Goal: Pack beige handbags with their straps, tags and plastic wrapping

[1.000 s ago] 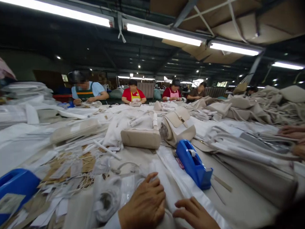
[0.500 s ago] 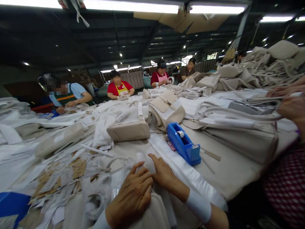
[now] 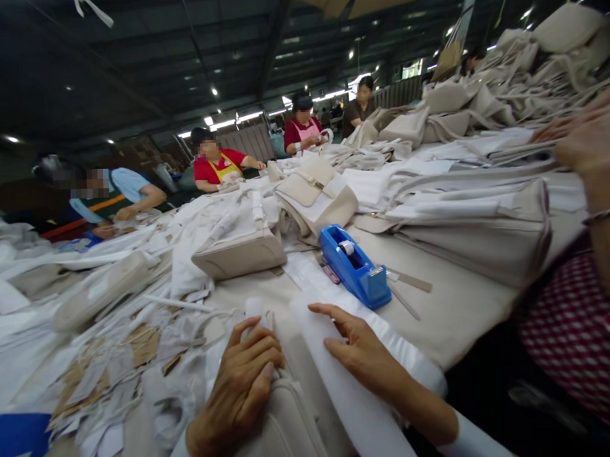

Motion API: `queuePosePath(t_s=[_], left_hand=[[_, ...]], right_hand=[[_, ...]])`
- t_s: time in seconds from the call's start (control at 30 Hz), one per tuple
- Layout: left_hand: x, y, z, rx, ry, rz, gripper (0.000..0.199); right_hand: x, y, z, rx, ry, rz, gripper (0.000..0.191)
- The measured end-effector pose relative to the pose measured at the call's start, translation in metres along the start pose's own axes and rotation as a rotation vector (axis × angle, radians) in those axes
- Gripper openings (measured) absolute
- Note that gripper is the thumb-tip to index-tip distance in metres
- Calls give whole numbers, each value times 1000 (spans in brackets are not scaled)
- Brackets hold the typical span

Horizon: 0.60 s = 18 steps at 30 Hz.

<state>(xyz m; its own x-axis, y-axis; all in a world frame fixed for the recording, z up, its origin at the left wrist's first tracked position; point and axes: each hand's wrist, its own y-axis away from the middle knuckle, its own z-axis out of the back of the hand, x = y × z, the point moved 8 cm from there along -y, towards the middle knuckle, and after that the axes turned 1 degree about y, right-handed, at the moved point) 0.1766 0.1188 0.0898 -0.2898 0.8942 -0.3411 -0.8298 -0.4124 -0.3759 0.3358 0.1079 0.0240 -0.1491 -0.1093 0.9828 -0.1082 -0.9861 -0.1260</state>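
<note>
A beige handbag lies at the table's near edge, below me. My left hand is closed over its upper end, fingers curled around the strap area. A roll of white wrapping pokes out beyond those fingertips. To the right of the bag, my right hand has hold of a long strip of white foam sheet. Its index finger and thumb are bent over the strip, and the other fingers are partly hidden. A blue tape dispenser stands just past my right hand.
Paper and tag scraps cover the left side. Wrapped beige bags stand ahead, with a larger bag at right. Clear plastic sleeves lie beside the foam. A co-worker's arm reaches in from the right; several people work across the table.
My hands have moved apart. The right one has shifted right, and the white foam strip now shows wide beside the bag. My view has tilted down a little.
</note>
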Motion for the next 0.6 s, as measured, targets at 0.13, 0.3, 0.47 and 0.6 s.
queuePosePath(t_s=[0.13, 0.3, 0.47, 0.6], left_hand=[[0, 1, -2, 15, -9, 10, 29], [1, 2, -1, 5, -12, 22, 28], [2, 2, -1, -27, 1, 42, 29], [5, 4, -5, -25, 34, 58, 29]], right_hand=[[-9, 13, -33, 173, -28, -63, 67], [-27, 19, -60, 267, -157, -202, 69], [-29, 7, -73, 277, -224, -176, 64], [-24, -10, -85, 230, -243, -108, 55]])
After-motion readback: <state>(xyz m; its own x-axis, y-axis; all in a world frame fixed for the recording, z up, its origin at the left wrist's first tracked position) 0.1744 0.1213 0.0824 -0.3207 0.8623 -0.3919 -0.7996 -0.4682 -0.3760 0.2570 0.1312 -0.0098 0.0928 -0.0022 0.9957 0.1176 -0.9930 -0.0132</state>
